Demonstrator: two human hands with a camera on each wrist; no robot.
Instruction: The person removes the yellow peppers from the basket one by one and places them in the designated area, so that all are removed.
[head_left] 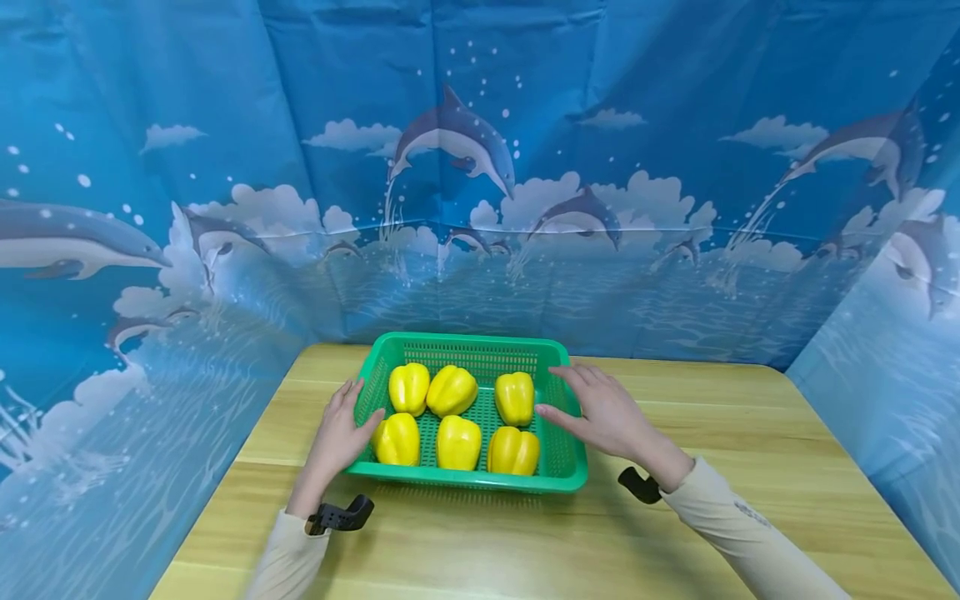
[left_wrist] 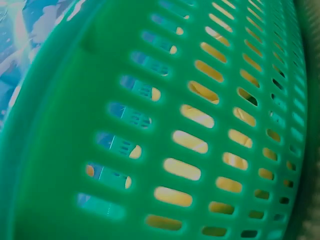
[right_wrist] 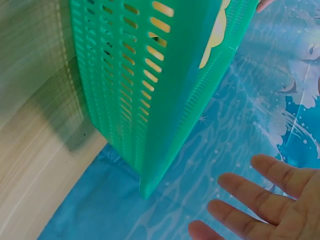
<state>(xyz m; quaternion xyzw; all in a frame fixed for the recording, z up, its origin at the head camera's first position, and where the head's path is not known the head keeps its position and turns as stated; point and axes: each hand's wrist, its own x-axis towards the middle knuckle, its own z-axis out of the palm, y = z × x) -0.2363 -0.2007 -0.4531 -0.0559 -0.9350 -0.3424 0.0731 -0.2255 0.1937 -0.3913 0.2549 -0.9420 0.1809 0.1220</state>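
Observation:
A green plastic basket (head_left: 566, 462) with slotted walls stands on the table, holding several yellow bell peppers (head_left: 459, 443). At its left rim is my left hand (head_left: 341, 433), fingers extended along the outer side and thumb reaching over the edge toward the front-left pepper (head_left: 397, 439). The left wrist view is filled by the basket's slotted wall (left_wrist: 150, 170), and that hand is out of its sight. Over the right rim hovers my right hand (head_left: 611, 417), its fingers spread and nothing between them. In the right wrist view its fingers (right_wrist: 257, 197) appear apart from the basket wall (right_wrist: 130, 100).
The wooden table (head_left: 480, 542) extends to both sides and in front of the basket. A blue curtain with dolphins (head_left: 457, 142) hangs right behind the table and around its sides. Black wrist straps (head_left: 341, 515) sit on both wrists.

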